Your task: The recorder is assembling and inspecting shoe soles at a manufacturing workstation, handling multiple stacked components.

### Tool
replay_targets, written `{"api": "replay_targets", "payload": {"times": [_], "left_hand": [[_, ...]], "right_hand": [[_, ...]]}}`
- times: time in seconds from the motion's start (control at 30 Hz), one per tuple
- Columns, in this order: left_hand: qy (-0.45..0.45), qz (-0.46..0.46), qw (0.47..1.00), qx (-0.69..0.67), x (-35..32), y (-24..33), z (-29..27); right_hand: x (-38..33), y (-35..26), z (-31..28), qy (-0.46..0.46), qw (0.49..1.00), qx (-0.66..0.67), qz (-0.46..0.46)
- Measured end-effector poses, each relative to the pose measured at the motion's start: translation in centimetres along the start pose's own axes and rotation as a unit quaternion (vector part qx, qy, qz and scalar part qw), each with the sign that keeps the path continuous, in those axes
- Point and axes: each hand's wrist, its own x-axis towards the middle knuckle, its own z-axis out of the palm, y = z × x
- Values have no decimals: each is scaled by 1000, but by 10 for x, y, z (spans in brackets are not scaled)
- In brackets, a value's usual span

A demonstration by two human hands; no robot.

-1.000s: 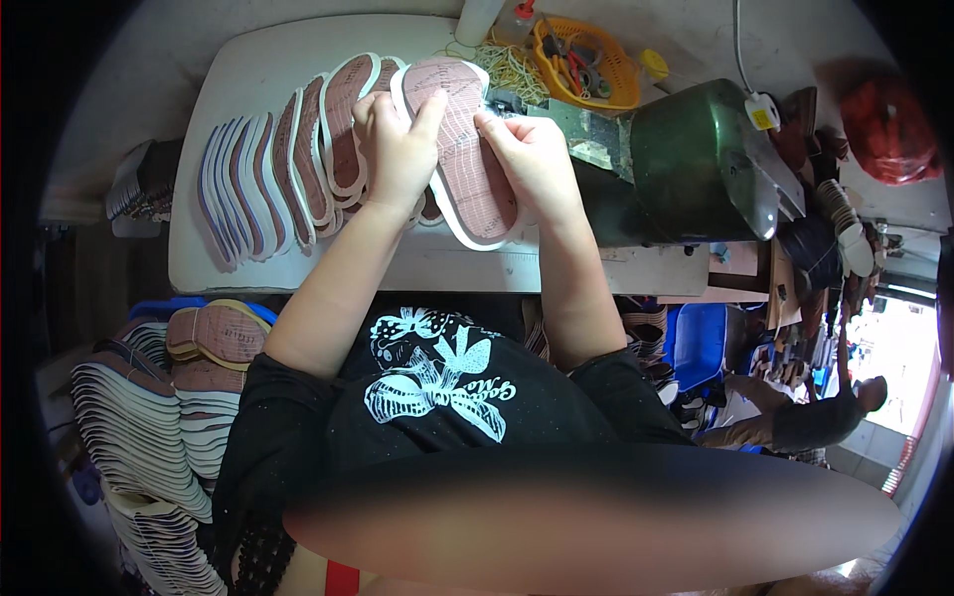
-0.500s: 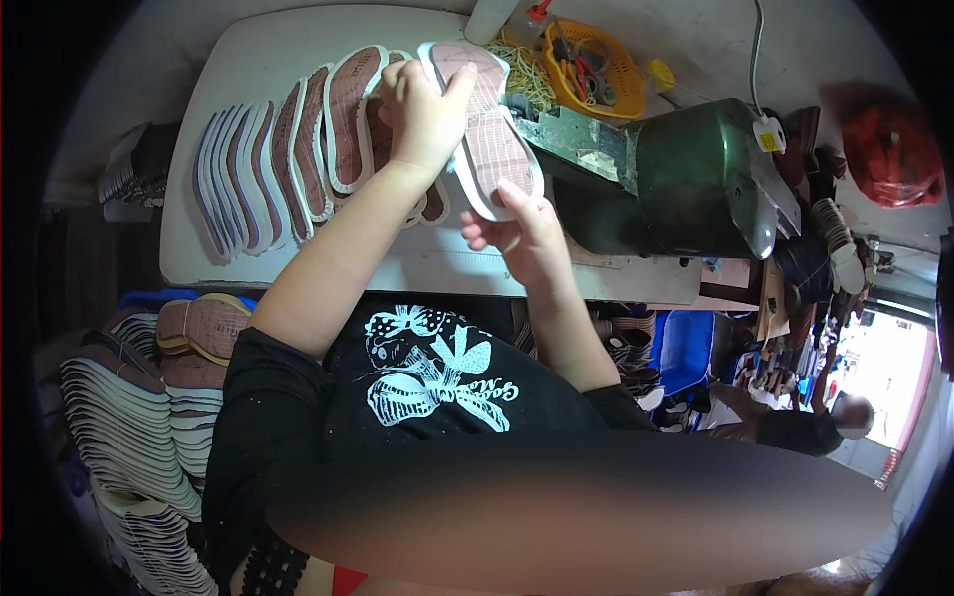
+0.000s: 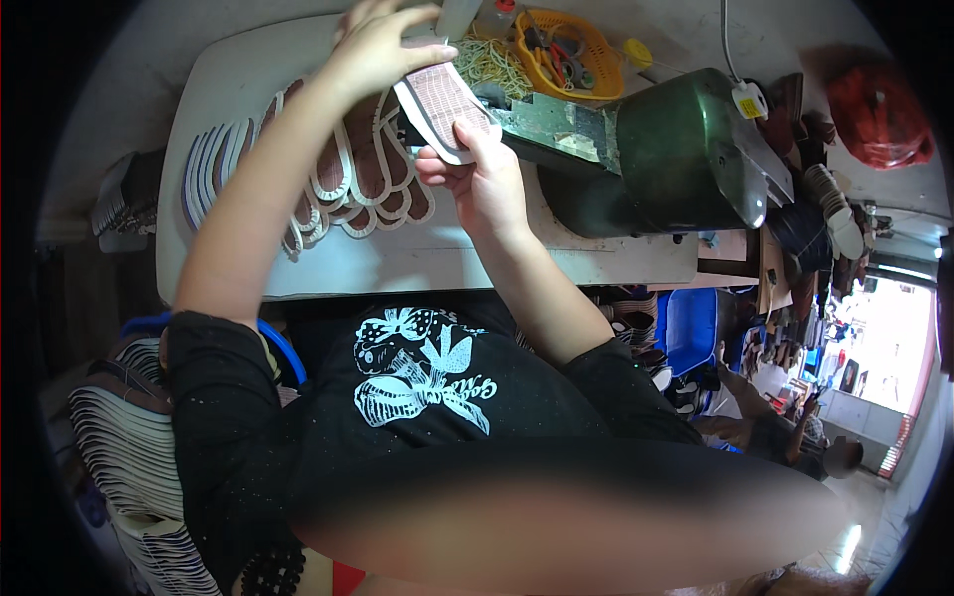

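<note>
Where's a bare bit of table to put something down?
On the table: a front strip between the insoles and the near edge, and the far left corner, behind the insoles. It's crowded at the far right, with the basket, string and machine.

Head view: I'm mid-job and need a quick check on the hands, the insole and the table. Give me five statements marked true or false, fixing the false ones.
1. The right hand has its thumb on the insole. True.
2. The left hand is lower in the picture than the right hand. False: it is higher, by the insole's far end.
3. More insoles lie on the white table. True.
4. The basket holding tools is blue. False: it is orange-yellow.
5. The green machine is to the right of the held insole. True.
</note>
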Motion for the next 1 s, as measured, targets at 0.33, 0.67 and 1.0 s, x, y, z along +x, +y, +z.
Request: {"api": "replay_targets", "payload": {"times": [0.33, 0.67, 1.0], "left_hand": [[-441, 87, 882, -145, 36, 15, -33], [-451, 61, 867, -204, 26, 2, -36], [-437, -10, 888, -145, 0, 15, -44]], "right_hand": [[1, -15, -2, -41, 998, -27, 33], [7, -15, -11, -96, 994, 6, 49], [6, -23, -6, -73, 996, -26, 53]]}}
